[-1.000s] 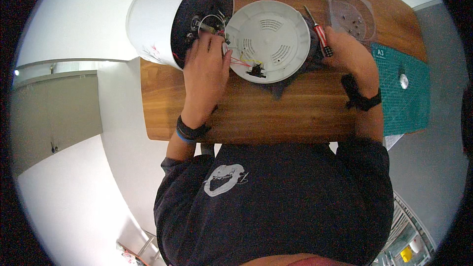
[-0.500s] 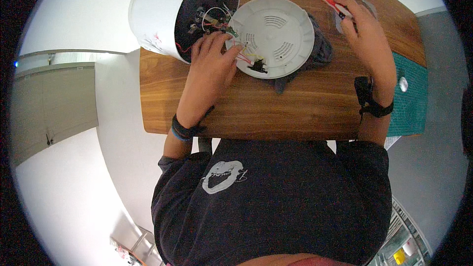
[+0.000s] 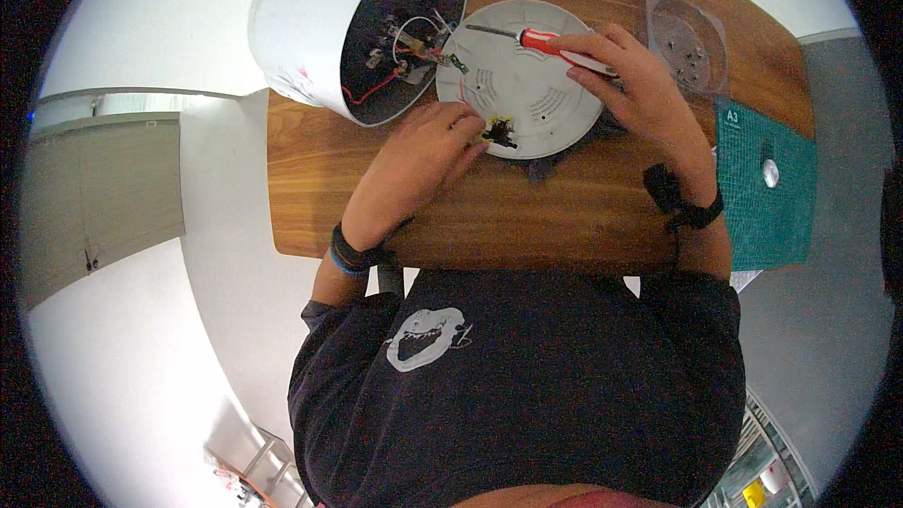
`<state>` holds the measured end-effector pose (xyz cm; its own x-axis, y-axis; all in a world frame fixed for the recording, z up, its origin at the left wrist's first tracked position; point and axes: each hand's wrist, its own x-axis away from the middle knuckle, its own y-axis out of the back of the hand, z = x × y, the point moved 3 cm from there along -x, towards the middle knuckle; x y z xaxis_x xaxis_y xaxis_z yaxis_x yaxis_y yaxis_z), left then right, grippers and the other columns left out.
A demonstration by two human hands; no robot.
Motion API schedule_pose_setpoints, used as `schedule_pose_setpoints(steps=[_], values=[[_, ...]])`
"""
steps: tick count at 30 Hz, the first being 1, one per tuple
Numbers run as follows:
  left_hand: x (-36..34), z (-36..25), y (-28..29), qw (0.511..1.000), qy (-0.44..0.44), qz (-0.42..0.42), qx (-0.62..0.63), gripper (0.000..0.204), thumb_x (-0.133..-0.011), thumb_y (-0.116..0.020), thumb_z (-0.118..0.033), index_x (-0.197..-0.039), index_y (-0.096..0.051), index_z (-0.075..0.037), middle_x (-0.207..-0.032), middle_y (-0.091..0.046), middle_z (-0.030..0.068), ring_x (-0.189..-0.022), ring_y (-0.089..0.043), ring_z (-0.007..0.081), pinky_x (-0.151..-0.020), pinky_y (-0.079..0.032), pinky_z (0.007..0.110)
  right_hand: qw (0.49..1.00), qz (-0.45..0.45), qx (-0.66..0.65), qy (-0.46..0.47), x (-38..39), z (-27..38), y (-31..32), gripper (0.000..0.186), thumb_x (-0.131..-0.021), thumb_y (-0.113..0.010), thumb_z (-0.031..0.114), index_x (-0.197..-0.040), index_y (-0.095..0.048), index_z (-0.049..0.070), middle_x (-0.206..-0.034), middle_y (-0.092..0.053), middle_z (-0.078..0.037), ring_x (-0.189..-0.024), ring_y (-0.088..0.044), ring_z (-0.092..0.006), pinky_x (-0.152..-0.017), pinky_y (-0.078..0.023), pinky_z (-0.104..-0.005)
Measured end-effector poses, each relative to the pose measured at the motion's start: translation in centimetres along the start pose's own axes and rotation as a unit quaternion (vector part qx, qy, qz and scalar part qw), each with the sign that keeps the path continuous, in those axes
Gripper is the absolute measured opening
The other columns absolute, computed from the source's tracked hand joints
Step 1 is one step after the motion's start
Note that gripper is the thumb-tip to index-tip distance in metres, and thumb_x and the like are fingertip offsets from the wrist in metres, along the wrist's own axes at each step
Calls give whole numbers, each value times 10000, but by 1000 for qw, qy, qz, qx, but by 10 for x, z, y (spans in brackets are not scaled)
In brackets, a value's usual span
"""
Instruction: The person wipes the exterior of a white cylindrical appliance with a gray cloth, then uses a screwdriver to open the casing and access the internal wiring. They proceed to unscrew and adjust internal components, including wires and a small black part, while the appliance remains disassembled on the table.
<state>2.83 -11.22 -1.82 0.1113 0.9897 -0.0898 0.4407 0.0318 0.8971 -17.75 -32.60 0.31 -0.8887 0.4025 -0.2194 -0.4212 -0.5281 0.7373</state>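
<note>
My right hand (image 3: 640,89) is wrapped round a screwdriver (image 3: 544,40) with a red and white handle; its shaft points left over the white round vented base (image 3: 527,85). At that base's near left edge, my left hand (image 3: 419,160) has its fingers curled together beside thin wires and a small black part (image 3: 501,133). What the fingertips hold, if anything, is hidden. Left of the base a white bucket-like housing (image 3: 301,23) lies on its side, its dark opening facing right. Inside are red and white wires and a small circuit board (image 3: 458,63) near its rim.
On the wooden table (image 3: 564,216), a clear tray (image 3: 720,61) with several small screws lies at the far right. A green cutting mat (image 3: 752,198) lies nearer, bearing a small shiny round piece (image 3: 771,172). Dark cloth (image 3: 544,169) shows under the base.
My right hand has brought the screwdriver left from the clear tray to above the base. My left hand has drawn nearer to me and toward the black part, away from the circuit board.
</note>
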Motion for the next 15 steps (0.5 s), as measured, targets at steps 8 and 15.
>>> schedule_pose_setpoints(steps=[8, 15], values=[[0, 0, 8, 1000, -12, -8, 24, 403, -948, -813, -231, -1259, -649, -35, -1296, -683, 179, -1243, -654, 400, -1035, -569, 486, 997, 63, 10, 43, 6, 1, -10, 514, -1012, -757, 54, -1488, -721, 243, -1186, -631, -156, -1080, -678, -326, -931, -574, -406], [-2, 1, 24, 999, 11, -36, 22, 367, -937, -827, -216, -1213, -660, -41, -1263, -674, 156, -1221, -653, 390, -1026, -564, 485, 991, 65, 100, 59, 5, 18, -5, 565, -986, -774, 41, -1494, -714, 283, -1200, -636, -144, -1070, -688, -356, -939, -594, -418]])
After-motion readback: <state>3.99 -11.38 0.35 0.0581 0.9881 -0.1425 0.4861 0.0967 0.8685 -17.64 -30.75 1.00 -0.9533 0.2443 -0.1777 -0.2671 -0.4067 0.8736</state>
